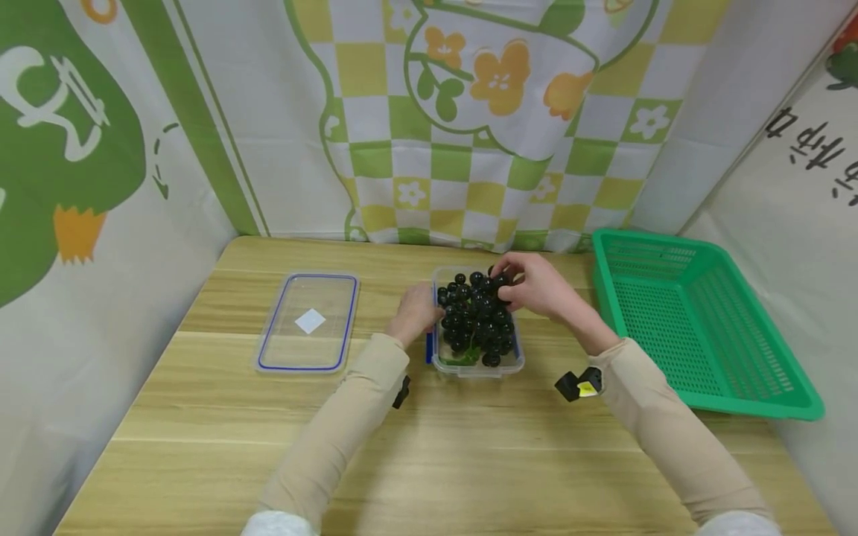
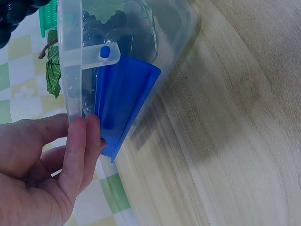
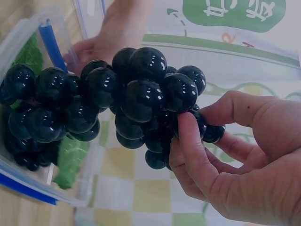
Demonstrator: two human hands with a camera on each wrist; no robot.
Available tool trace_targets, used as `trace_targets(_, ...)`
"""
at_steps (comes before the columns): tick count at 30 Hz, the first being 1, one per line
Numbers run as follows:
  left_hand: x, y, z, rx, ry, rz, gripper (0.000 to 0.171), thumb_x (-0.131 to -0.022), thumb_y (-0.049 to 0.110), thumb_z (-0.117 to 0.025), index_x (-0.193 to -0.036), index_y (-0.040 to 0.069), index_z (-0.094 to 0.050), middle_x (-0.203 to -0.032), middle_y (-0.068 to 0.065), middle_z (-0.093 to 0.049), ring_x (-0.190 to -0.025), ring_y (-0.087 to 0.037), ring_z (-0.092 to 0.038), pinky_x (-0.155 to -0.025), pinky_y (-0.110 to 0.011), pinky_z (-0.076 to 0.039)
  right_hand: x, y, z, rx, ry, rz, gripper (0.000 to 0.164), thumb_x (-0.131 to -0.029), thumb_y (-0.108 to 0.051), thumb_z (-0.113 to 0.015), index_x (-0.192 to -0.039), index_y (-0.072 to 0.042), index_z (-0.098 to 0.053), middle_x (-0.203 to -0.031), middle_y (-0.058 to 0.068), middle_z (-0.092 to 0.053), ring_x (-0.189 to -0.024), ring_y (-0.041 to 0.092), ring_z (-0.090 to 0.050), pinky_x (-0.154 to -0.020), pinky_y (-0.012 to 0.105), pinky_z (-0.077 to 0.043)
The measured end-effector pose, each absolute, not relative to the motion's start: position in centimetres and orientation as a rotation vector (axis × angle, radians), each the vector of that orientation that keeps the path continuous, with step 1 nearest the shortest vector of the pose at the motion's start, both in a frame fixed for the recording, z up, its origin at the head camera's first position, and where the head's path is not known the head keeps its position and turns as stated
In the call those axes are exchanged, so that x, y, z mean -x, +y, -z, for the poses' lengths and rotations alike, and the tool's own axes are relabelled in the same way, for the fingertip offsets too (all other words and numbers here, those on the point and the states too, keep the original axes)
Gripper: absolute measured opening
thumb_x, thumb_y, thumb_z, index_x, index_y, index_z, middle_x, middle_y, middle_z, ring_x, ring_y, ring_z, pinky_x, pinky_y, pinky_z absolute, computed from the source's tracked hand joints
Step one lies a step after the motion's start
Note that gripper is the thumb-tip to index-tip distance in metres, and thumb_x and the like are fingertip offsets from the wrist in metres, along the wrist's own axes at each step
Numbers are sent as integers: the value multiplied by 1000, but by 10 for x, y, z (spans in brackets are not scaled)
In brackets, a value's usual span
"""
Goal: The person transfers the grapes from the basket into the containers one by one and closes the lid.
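Head view puts the clear plastic box [image 1: 477, 371] near the middle of your bench [image 1: 429, 461], with the black grapes [image 1: 476, 316] heaped in it and rising above its rim. Your right hand [image 1: 532, 284] is at the far right part of the bunch; the right wrist view shows its thumb and fingers [image 3: 190, 136] bent and nearly closed, pinching grapes at one end, while the rest of the bunch reaches back over the box. Your left hand [image 1: 415, 311] is at the box's left side, its thumb and fingers pinching the edge, the fingertips touching the blue clip [image 2: 122, 101], which hangs down outside the wall. Green leaf [image 1: 469, 356] shows inside the box at its near end. To your left, apart from the box, the clear lid [image 1: 315, 348] lies flat with a white label [image 1: 310, 321] on it. To your right is the green basket [image 1: 670, 327], just beyond your right forearm.
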State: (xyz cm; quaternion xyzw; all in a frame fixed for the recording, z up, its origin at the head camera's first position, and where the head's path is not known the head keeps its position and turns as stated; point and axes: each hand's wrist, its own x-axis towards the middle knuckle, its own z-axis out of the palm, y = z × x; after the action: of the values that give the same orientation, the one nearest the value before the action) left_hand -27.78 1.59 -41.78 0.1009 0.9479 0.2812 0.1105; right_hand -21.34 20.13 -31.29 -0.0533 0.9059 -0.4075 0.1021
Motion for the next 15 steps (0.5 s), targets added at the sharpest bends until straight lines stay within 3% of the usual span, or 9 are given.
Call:
trace_targets(5,280,14,417,-301,2795,-820,16,-82,12,-68,-79,-2,-61,-72,-15,-70,-43,-11,-53,-44,-17,-47,226,202,328,104,2594,1284,26,-87,-2,-52,-112,-1,-55,-91,12,-47,-70,23,-62,-67,33,-61)
trace_targets(10,279,13,417,-305,2767,-865,14,-82,9,-68,-83,-3,-60,-71,-15,-69,-40,-9,-51,-40,-16,-47,243,207,348,23,2531,1342,28,-87,-2,-51,-114,2,-54,-88,10,-46,-72,18,-56,-76,43,-60)
trace_targets(15,277,14,418,-305,2727,-907,14,-82,8,-67,-83,-4,-59,-70,-15,-68,-39,-9,-50,-38,-16,-47,256,216,369,-42,2522,1376,31,-88,-1,-48,-118,3,-53,-88,7,-45,-70,14,-51,-69,37,-60)
